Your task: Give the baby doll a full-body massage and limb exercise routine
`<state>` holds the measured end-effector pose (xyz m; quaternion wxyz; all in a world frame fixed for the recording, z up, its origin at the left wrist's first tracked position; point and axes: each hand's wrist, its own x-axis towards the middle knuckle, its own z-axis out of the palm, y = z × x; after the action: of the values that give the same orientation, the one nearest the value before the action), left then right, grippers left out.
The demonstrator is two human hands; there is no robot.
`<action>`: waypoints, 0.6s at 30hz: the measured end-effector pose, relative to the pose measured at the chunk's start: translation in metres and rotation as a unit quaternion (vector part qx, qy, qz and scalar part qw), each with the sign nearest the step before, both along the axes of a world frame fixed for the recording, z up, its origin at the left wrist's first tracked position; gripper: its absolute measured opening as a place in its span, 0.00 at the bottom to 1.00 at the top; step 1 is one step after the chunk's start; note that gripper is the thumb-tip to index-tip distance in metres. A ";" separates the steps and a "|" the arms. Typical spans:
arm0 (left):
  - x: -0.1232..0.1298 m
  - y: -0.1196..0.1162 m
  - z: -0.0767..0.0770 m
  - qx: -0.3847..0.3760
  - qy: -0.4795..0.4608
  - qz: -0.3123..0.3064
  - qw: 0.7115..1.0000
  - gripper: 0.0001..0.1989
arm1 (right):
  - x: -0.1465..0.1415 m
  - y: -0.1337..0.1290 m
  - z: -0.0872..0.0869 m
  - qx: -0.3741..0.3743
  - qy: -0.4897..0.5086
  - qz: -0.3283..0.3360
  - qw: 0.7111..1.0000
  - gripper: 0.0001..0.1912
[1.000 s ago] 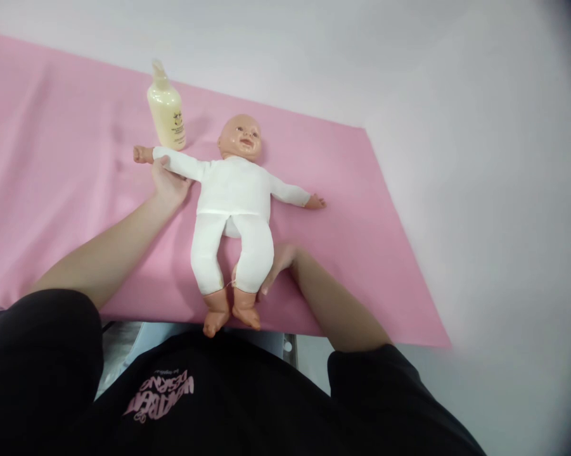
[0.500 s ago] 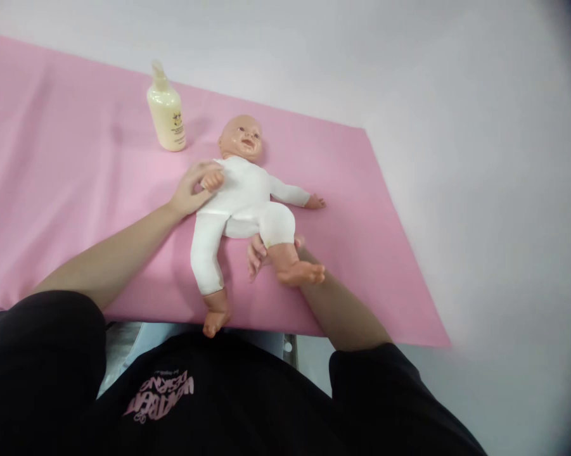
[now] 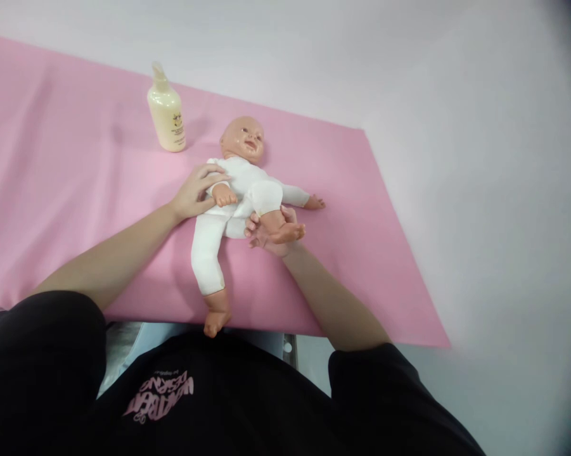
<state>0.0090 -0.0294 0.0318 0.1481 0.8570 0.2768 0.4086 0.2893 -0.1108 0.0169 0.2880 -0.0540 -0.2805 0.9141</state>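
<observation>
A baby doll (image 3: 240,172) with a white cloth body and bare plastic head, hands and feet lies on its back, its head toward the far side. My left hand (image 3: 194,191) is closed round the doll's arm on the left, fingers over the sleeve and thumb below, with the doll's small fist (image 3: 225,195) poking out. Under the doll's raised, bent leg (image 3: 267,196), my right hand (image 3: 265,244) wraps round the lower leg from beneath; part of it is hidden behind the foot. The other leg (image 3: 208,253) lies straight toward me.
A pump bottle (image 3: 167,120) of pale yellow liquid stands behind and left of the doll. The pink sheet (image 3: 352,266) covers the table, its right edge slanting toward me. The doll's straight foot reaches past the near edge.
My right hand has pushed the doll's leg up toward its belly, bending it further. My left hand has brought the doll's arm slightly inward and toward me. The bottle stays put.
</observation>
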 end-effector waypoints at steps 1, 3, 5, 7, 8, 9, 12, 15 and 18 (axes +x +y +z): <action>0.000 0.000 0.001 -0.003 -0.002 -0.001 1.000 0.35 | 0.000 0.000 0.000 0.000 -0.003 -0.001 1.000 0.26; 0.001 -0.001 0.002 -0.010 -0.008 -0.002 1.000 0.34 | 0.000 0.000 0.000 0.002 -0.013 -0.006 1.000 0.26; 0.002 -0.002 0.002 -0.020 -0.021 0.001 1.000 0.34 | -0.001 0.000 0.000 0.004 -0.012 -0.008 1.000 0.26; 0.002 -0.002 0.001 -0.031 -0.048 0.008 0.998 0.33 | -0.001 0.000 0.000 0.006 -0.001 -0.006 1.000 0.26; 0.002 -0.001 -0.001 -0.037 -0.069 0.011 0.997 0.33 | -0.001 0.000 0.000 0.011 0.009 -0.004 1.000 0.26; 0.001 0.000 -0.003 -0.047 -0.096 0.017 0.994 0.33 | -0.001 0.000 -0.001 0.018 0.023 0.002 1.000 0.26; 0.001 0.006 -0.012 -0.110 -0.208 0.044 0.971 0.31 | -0.003 -0.002 -0.004 0.058 0.081 0.036 0.994 0.27; 0.003 0.013 -0.016 -0.182 -0.352 0.075 0.915 0.27 | -0.005 -0.008 -0.006 0.104 0.120 0.092 0.983 0.28; 0.007 0.013 -0.011 -0.237 -0.480 0.109 0.837 0.15 | -0.009 -0.017 -0.001 0.138 0.095 0.165 0.972 0.28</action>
<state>0.0164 -0.0160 0.0208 0.4157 0.4563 0.3508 0.7042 0.2798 -0.1277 0.0159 0.1634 0.1202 -0.3807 0.9022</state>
